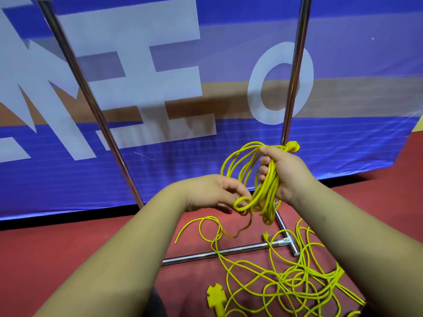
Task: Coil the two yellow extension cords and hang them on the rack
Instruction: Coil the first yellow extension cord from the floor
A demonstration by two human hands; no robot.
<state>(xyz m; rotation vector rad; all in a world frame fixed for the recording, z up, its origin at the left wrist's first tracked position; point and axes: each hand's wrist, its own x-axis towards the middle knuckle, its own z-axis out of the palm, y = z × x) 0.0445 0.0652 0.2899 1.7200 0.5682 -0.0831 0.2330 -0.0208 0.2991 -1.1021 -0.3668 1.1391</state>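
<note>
My right hand (278,172) is shut around a bundle of loops of a yellow extension cord (242,165), held upright in the air, with its yellow plug end (293,146) sticking out above my fist. My left hand (219,193) pinches a small loop of the same cord (242,204) at the bundle's lower left. A second yellow cord (286,277) lies tangled on the red floor at the lower right, its flat yellow socket block (216,296) near the bottom edge. The chrome rack (295,72) stands right behind my hands.
The rack's slanted left pole (87,94) and its floor bars with a T-joint (283,242) cross the space ahead. A blue banner with large white letters (142,65) fills the background. The floor is red (57,248).
</note>
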